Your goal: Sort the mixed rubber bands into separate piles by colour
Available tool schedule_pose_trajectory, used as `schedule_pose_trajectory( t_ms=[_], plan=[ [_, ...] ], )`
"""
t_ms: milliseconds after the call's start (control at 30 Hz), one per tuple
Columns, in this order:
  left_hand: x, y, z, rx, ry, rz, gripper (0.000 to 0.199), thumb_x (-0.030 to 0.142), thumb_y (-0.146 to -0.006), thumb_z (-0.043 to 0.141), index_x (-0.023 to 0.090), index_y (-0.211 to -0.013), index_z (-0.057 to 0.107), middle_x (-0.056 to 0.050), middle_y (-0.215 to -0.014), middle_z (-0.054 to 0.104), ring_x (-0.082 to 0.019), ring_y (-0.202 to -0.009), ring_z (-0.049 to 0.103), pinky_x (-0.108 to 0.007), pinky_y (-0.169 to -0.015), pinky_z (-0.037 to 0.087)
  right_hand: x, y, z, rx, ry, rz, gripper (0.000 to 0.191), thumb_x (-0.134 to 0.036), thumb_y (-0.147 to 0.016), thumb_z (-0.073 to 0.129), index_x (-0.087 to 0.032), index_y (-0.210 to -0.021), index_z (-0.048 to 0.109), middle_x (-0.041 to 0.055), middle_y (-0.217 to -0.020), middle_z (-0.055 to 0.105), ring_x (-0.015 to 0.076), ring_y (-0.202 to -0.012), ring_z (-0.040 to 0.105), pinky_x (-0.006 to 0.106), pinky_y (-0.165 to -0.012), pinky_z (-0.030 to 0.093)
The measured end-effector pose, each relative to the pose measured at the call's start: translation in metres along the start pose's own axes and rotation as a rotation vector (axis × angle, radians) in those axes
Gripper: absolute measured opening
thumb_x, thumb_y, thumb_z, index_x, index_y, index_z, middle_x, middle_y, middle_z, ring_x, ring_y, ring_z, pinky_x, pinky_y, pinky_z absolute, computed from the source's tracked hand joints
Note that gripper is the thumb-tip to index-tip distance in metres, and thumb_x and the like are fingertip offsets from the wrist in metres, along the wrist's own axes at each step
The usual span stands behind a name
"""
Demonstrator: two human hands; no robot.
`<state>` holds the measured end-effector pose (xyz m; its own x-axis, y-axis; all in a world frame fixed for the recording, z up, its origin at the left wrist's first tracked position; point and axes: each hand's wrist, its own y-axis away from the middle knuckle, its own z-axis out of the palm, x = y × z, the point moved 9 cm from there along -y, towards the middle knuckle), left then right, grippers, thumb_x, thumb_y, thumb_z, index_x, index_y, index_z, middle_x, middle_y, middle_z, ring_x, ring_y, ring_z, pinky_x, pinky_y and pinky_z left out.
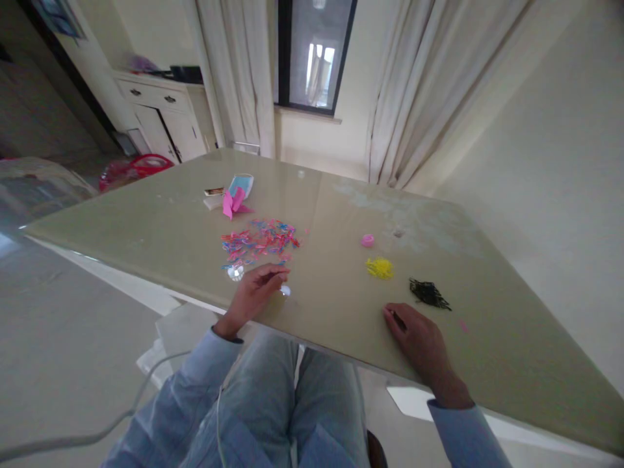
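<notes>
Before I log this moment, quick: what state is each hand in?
Left hand: fingers partly curled; whether it holds anything cannot be told.
Right hand: curled, near the black pile; holding anything cannot be told.

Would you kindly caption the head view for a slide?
Left hand near a multicoloured pile, right hand near black pile and yellow pile.

Soft, even indoor light, slightly hazy view
White glints (285,290) dot the glossy table (331,305); the window (319,65) shows bright patches; curtains (414,84) splay outward.
</notes>
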<state>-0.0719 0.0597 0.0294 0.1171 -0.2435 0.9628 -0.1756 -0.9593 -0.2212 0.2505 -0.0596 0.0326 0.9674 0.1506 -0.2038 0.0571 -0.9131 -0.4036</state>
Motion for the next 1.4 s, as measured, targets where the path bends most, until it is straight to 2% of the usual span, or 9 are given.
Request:
schedule_pose_trajectory(
  t_ms=[133, 233, 367, 567, 833, 1000, 1133, 1233, 1400],
  plan=[
    [0.005, -0.017, -0.049, 0.083, -0.252, 0.081, 0.031, 0.042, -0.083, 0.061, 0.015, -0.093, 0.074, -0.004, -0.079, 0.071, -0.013, -0.065, 0.058, -0.024, -0.061, 0.047, -0.005, -0.001, -0.002, 0.024, 0.030, -0.024, 0.038, -0.041, -0.099, 0.041, -0.019, -0.089, 0.069, 0.0074, -0.085, 0.076, 0.0198, -0.071, 0.071, 0.029, -0.064, 0.051],
    [0.013, -0.035, -0.065, 0.060, -0.576, 0.117, 0.028, 0.034, -0.084, 0.057, 0.015, -0.094, 0.074, -0.005, -0.082, 0.072, -0.015, -0.066, 0.058, -0.026, -0.065, 0.048, -0.001, 0.000, -0.001, 0.030, 0.041, -0.012, 0.040, -0.043, -0.099, 0.040, -0.018, -0.090, 0.069, 0.0071, -0.085, 0.076, 0.0203, -0.070, 0.071, 0.030, -0.062, 0.052],
    [0.017, -0.055, -0.045, -0.080, -0.963, 0.203, 0.026, 0.023, -0.085, 0.052, 0.018, -0.093, 0.076, -0.008, -0.094, 0.072, -0.021, -0.088, 0.063, -0.033, -0.083, 0.050, 0.002, 0.000, 0.001, 0.025, 0.039, 0.005, 0.042, -0.046, -0.099, 0.039, -0.019, -0.091, 0.069, 0.0074, -0.086, 0.076, 0.0211, -0.071, 0.072, 0.031, -0.062, 0.052],
    [0.003, -0.066, 0.013, -0.421, -1.110, 0.285, 0.027, 0.024, -0.092, 0.049, 0.019, -0.095, 0.076, -0.011, -0.100, 0.070, -0.024, -0.097, 0.063, -0.035, -0.087, 0.048, 0.003, 0.001, 0.000, 0.023, 0.020, 0.010, 0.042, -0.046, -0.099, 0.039, -0.019, -0.091, 0.069, 0.0071, -0.085, 0.076, 0.0204, -0.070, 0.071, 0.030, -0.062, 0.052],
    [-0.011, -0.069, 0.019, -0.433, -1.170, 0.277, 0.030, 0.023, -0.095, 0.042, 0.017, -0.096, 0.072, -0.012, -0.103, 0.069, -0.025, -0.097, 0.062, -0.035, -0.087, 0.046, 0.005, 0.001, 0.002, 0.018, -0.027, 0.023, 0.040, -0.045, -0.099, 0.040, -0.018, -0.090, 0.069, 0.0072, -0.086, 0.075, 0.0205, -0.073, 0.071, 0.031, -0.066, 0.052],
    [0.001, -0.066, 0.011, -0.248, -0.872, 0.202, 0.022, 0.021, -0.091, 0.048, 0.017, -0.085, 0.068, -0.009, -0.092, 0.067, -0.021, -0.085, 0.058, -0.032, -0.076, 0.044, 0.005, 0.001, 0.001, 0.004, -0.050, 0.042, 0.039, -0.044, -0.099, 0.041, -0.019, -0.090, 0.069, 0.0072, -0.087, 0.075, 0.0200, -0.073, 0.071, 0.030, -0.066, 0.052],
    [0.022, -0.041, 0.014, -0.133, -0.122, 0.021, 0.022, 0.035, -0.087, 0.061, 0.016, -0.076, 0.063, 0.002, -0.064, 0.051, -0.011, -0.058, 0.044, -0.025, -0.058, 0.036, 0.005, 0.002, 0.000, 0.015, -0.054, 0.042, 0.037, -0.043, -0.098, 0.043, -0.019, -0.091, 0.069, 0.0070, -0.085, 0.075, 0.0198, -0.070, 0.070, 0.030, -0.064, 0.051],
    [0.031, -0.008, 0.045, -0.237, 0.487, -0.242, 0.026, 0.040, -0.081, 0.072, 0.017, -0.080, 0.060, 0.004, -0.066, 0.048, -0.008, -0.055, 0.041, -0.021, -0.054, 0.035, 0.004, 0.002, 0.000, 0.029, -0.052, 0.040, 0.034, -0.041, -0.098, 0.045, -0.019, -0.091, 0.069, 0.0073, -0.085, 0.075, 0.0200, -0.071, 0.070, 0.030, -0.065, 0.051],
    [0.054, 0.028, 0.088, -0.361, 0.892, -0.450, 0.019, 0.028, -0.082, 0.075, 0.015, -0.082, 0.061, 0.002, -0.083, 0.055, -0.002, -0.056, 0.043, -0.016, -0.053, 0.036, 0.001, 0.002, -0.002, 0.048, -0.056, 0.024, 0.031, -0.038, -0.098, 0.045, -0.018, -0.091, 0.069, 0.0082, -0.087, 0.075, 0.0200, -0.075, 0.070, 0.029, -0.068, 0.051]
  ],
)
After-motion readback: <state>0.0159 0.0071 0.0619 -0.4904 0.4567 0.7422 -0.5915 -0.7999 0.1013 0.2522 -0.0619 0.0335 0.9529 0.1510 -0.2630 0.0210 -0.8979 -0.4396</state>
